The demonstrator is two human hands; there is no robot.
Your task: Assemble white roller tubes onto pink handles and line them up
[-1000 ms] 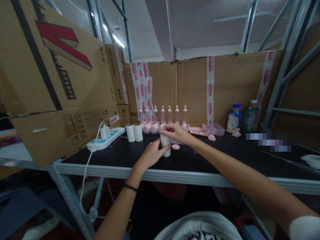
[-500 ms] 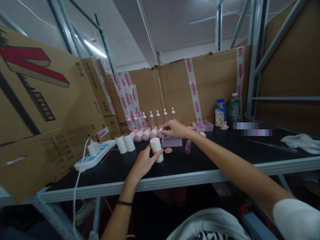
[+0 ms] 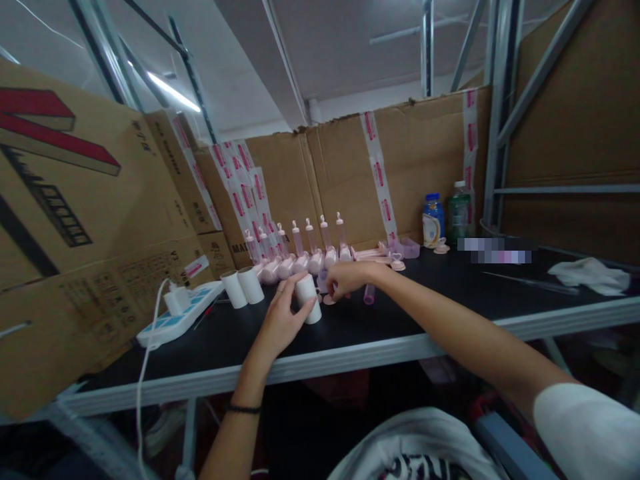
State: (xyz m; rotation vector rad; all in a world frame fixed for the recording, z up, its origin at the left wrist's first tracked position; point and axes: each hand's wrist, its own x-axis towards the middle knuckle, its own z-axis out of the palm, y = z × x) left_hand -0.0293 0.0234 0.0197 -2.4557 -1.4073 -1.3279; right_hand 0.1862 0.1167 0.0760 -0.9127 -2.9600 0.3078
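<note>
On black table | L hand (image 3: 280, 320) grip holds white roll (image 3: 309, 299) | R hand (image 3: 345, 278) grip unclear

The white cylinder (image 3: 309, 297) stands on the black bench (image 3: 450, 293), tilted slightly, my left hand (image 3: 283, 320) wrapped round its near side. It is plain, matte and short. Just beside its right side lies a small flat pink disc (image 3: 329, 301), under my right hand (image 3: 347, 278).
</note>
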